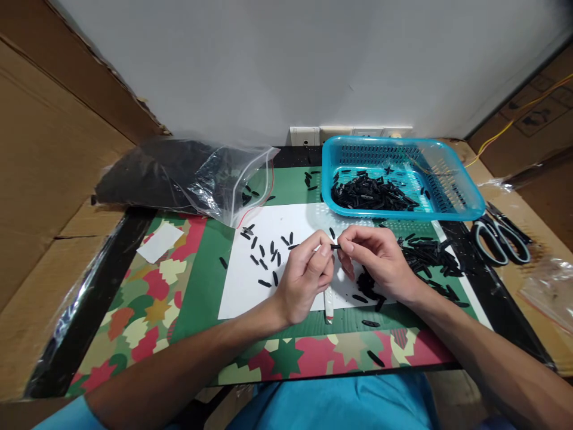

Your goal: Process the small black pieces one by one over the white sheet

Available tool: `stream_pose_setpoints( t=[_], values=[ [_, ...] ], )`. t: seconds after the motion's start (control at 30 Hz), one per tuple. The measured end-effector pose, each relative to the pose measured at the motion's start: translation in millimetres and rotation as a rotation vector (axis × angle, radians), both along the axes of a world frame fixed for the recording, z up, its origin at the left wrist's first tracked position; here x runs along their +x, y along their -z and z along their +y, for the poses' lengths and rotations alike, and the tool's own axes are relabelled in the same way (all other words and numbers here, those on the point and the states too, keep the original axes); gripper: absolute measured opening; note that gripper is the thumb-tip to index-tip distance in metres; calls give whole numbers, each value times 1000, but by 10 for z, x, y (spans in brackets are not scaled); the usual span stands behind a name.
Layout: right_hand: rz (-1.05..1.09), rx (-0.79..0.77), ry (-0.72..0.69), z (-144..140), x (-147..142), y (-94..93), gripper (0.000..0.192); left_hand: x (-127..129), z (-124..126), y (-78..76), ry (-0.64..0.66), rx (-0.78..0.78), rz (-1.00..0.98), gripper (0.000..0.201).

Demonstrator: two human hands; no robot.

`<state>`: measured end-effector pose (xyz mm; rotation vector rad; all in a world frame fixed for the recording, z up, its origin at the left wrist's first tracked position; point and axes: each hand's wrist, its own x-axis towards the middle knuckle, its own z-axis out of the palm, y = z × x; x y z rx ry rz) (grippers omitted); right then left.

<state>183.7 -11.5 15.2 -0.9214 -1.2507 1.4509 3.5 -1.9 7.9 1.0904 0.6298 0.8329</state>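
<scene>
- The left hand [307, 280] pinched a small black piece [335, 246] at its fingertips; a white pen-like tool [329, 304] projected from below the palm toward 6 o'clock.
- The right hand [378, 260] closed its fingertips on the same piece from 3 o'clock. A short, end-to-end pinch probably served best for so small a part.
- Loose black pieces [268, 257] lay on the white sheet [242, 292] at 9 o'clock, and a black heap [425, 254] lay at 3 o'clock.
- The blue basket [465, 200] stood at 1 o'clock, the plastic bag [179, 173] at 11 o'clock and the scissors [501, 239] beyond the heap.
</scene>
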Motion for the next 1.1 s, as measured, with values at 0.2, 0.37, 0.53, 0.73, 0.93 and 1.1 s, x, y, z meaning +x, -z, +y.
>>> stream_pose_setpoints(
  t=[0.2,0.37,0.53,0.73,0.93,1.1],
  values=[
    [88,-41,1,1,-5,87,37,-1,10,-7,13,-9,-24,31],
    [199,-145,-4,13,-48,83,42,-5,20,1,-7,-3,-35,34],
    [220,-181,-17,24,-77,39,48,-2,34,36,-31,-9,-37,41],
    [216,-196,-37,25,-78,40,49,10,28,11,-44,-25,-28,43],
    [217,-175,-55,18,-52,87,44,5,25,-34,-25,-43,-57,39],
    [209,-190,-56,14,-49,103,45,0,8,-35,-28,-46,-64,39]
  ],
)
